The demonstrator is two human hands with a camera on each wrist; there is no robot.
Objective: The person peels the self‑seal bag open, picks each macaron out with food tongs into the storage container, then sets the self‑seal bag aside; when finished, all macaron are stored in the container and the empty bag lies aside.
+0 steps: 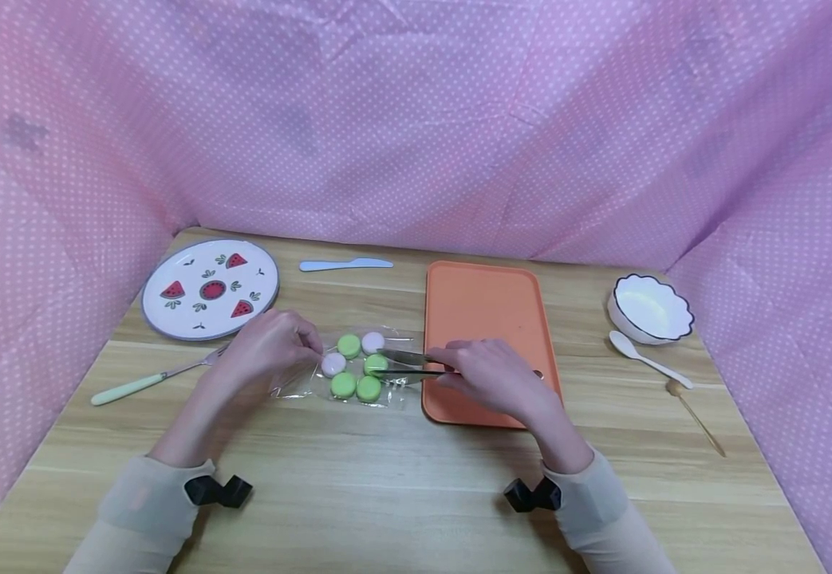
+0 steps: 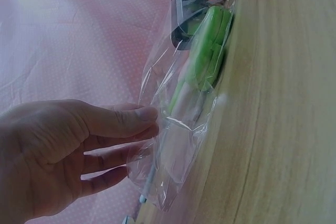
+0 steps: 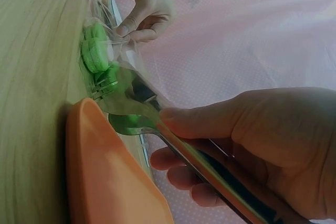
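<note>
Several green macarons (image 1: pixel 344 386) and two pale lavender macarons (image 1: pixel 333 365) lie in a clear plastic bag (image 1: pixel 295 386) on the table. My left hand (image 1: pixel 268 347) pinches the left edge of the bag between thumb and fingers, lifting that end a little in the left wrist view. My right hand (image 1: pixel 498 379) grips metal serving tongs (image 3: pixel 168 137) above the orange tray (image 1: pixel 487 307). One tong end is pronged like a fork, the other rounded like a spoon. They stand apart, at the bag's right end beside a green macaron (image 3: pixel 109 80).
A watermelon-patterned plate (image 1: pixel 171 319) and a green-handled fork (image 1: pixel 128 389) are on the left. Behind the bag lies a blue knife (image 1: pixel 344 264). To the right are a scalloped bowl (image 1: pixel 627 325), a white spoon (image 1: pixel 648 360) and a thin honey-dipper-like stick (image 1: pixel 699 421).
</note>
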